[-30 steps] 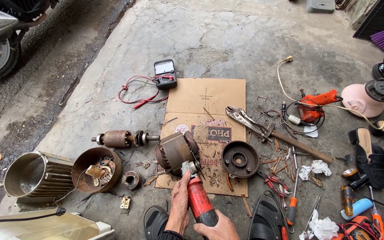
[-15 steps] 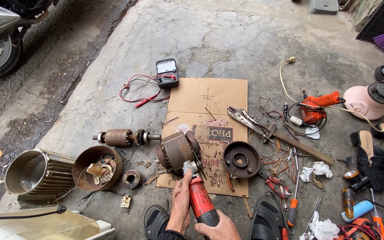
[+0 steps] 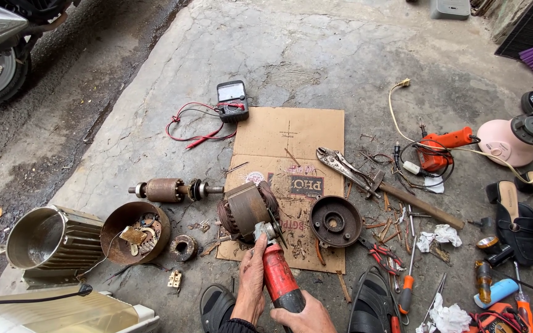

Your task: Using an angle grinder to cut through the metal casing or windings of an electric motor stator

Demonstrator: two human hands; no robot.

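Head view looks down on a concrete floor [image 3: 353, 55] where a flat cardboard sheet [image 3: 291, 132] lies among scattered tools. On the sheet's left edge sits a rusty wound stator [image 3: 246, 208], with a round end cover [image 3: 335, 221] to its right and a rotor shaft [image 3: 171, 189] to its left. Just below the stator, a red angle grinder [image 3: 279, 277] points its head at the windings. Left hand [image 3: 251, 283] is clenched around the grinder's neck; right hand [image 3: 306, 317] grips its rear body.
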